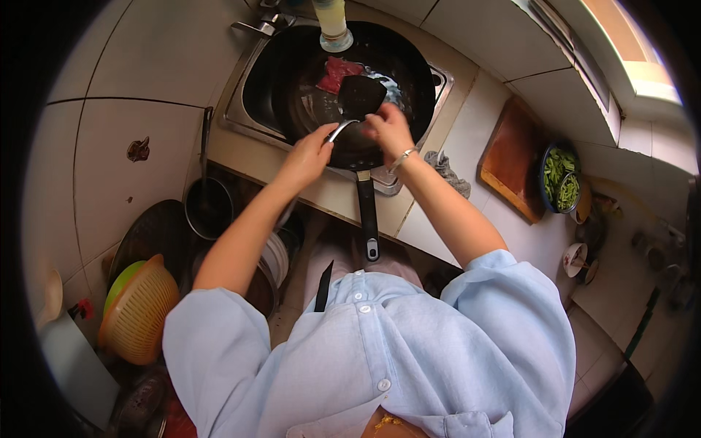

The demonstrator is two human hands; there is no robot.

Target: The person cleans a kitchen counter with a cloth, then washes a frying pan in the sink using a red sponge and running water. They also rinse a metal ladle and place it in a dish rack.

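Note:
My left hand [306, 156] grips the metal handle of a spatula [362, 94]. Its broad black head hangs over the inside of a large black frying pan [306, 117]. Beside the neck and head of the spatula is my right hand [390, 131], its fingers blurred, so whether they hold or only touch it is unclear. A crumpled red piece of soft material [338, 74], its kind unclear, lies in the pan next to a wet, shiny patch. The pan rests across a steel sink [233, 112], its black handle [367, 216] pointing towards me.
A faucet nozzle [335, 34] hangs over the pan's far side. On the right counter are a grey rag [449, 172], a wooden cutting board [512, 159] and a bowl of chopped greens [559, 172]. An orange colander [145, 312] and a dark pot [208, 211] are at left.

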